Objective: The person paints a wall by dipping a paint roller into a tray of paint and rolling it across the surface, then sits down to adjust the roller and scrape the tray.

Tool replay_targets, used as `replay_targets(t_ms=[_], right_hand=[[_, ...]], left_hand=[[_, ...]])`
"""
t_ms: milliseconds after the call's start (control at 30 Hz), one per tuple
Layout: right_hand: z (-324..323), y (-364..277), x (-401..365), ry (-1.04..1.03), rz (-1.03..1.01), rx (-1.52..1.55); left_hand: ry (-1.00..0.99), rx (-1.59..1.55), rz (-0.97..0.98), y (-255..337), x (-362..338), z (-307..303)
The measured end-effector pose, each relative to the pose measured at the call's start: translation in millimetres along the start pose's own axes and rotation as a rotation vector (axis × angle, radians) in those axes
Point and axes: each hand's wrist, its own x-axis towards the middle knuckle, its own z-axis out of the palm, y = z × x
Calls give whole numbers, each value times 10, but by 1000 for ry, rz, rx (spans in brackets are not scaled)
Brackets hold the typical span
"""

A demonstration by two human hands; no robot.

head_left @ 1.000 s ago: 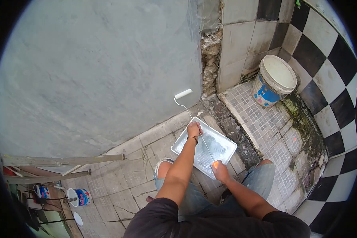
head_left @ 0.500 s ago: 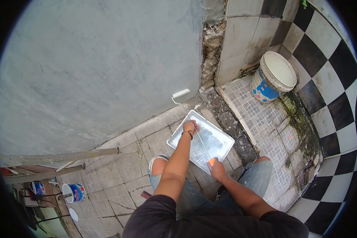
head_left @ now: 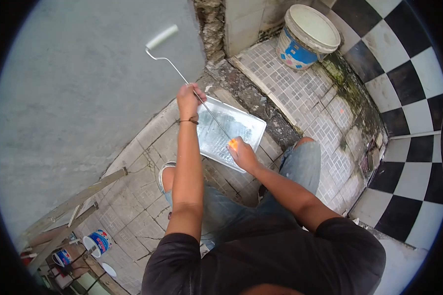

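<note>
A long-handled paint roller (head_left: 162, 37) with a white sleeve reaches up and left, its head overlapping the grey wall (head_left: 93, 93) in this view. My left hand (head_left: 189, 101) is closed round the thin metal rod partway along it. Lower down, my right hand (head_left: 243, 155) grips the orange handle end. Beneath the rod lies a paint tray (head_left: 253, 127), its silvery inside wet with pale paint and its ribbed slope partly showing. My left hand and forearm cover the tray's left side.
A lidded paint bucket (head_left: 307, 37) stands on the tiled step at upper right. Wooden planks (head_left: 79, 199) lean low on the left, near two small paint pails, one a white-and-blue pail (head_left: 97, 243). A broken rubble strip (head_left: 261, 96) runs beside the tray.
Both hands have lifted the roller away from the tray, so its head sits higher on the wall side. The view has also shifted, with the tray and bucket now further left and up.
</note>
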Motion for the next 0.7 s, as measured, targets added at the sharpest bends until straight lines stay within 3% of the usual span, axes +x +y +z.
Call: replay_targets(t_ms=[133, 300, 567, 700], right_hand=[[36, -209, 114, 3, -67, 74], [174, -254, 124, -25, -19, 99], [335, 278, -207, -64, 62, 45], [365, 526, -371, -124, 99, -45]], left_hand=[[16, -18, 127, 391, -122, 75], [-14, -16, 171, 255, -22, -69], [69, 84, -71, -588, 27, -251], [133, -12, -191, -1008, 98, -320]])
